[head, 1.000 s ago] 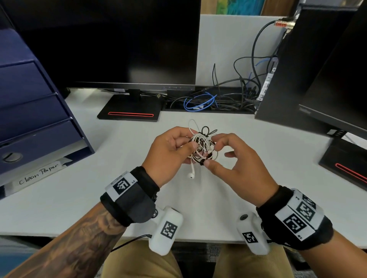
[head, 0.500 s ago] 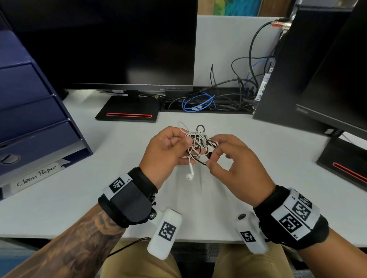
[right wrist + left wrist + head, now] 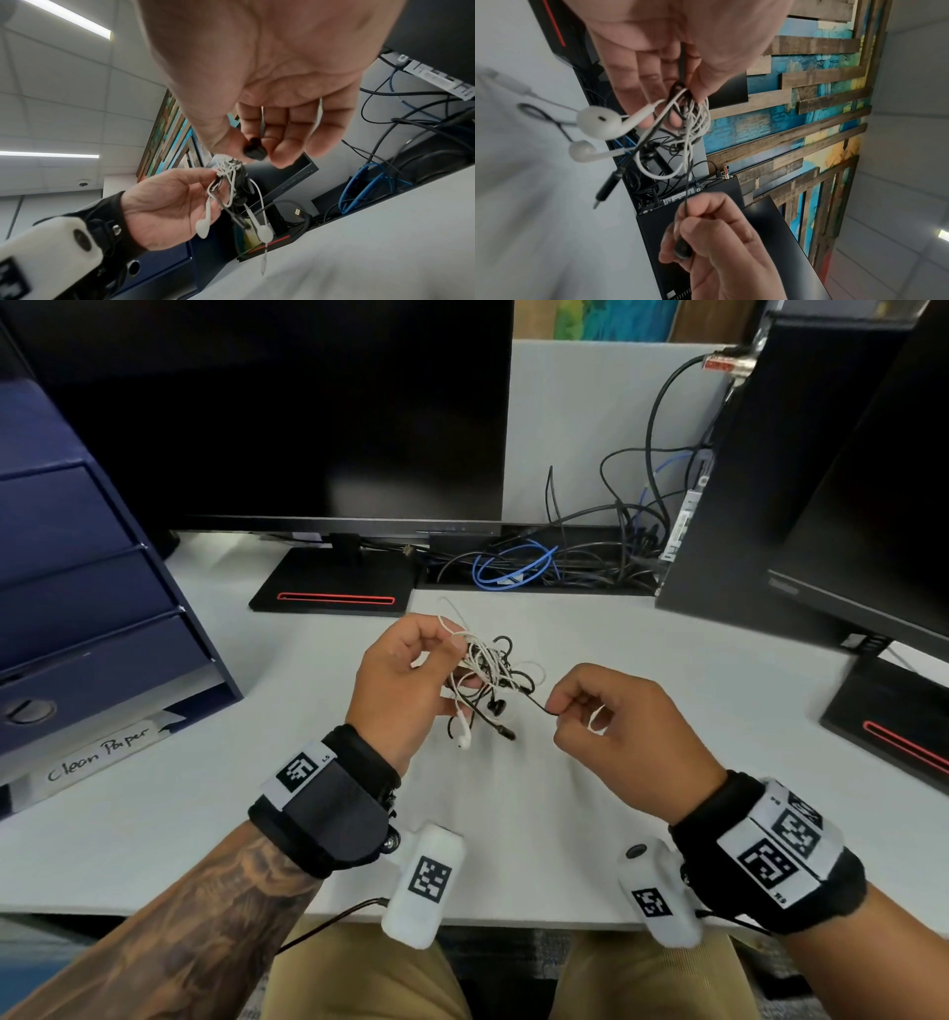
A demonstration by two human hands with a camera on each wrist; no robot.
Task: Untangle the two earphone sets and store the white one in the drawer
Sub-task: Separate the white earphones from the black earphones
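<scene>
Both hands hold the earphone tangle above the desk.

The left hand (image 3: 405,680) pinches the knot of white earphones (image 3: 482,662) and black earphones (image 3: 506,680) between thumb and fingertips. The right hand (image 3: 624,731), fingers curled, grips 1 black earbud (image 3: 254,151) and its cord, drawn off from the knot. Which strands cross inside the knot is unreadable. 2 white buds (image 3: 598,122) dangle free. The blue drawer unit (image 3: 77,608) stands at left, partly cut off.

Head view from above, facing down at desk (image 3: 513,814); wrist views close, looking upward; all share the tangle (image 3: 488,675).
</scene>
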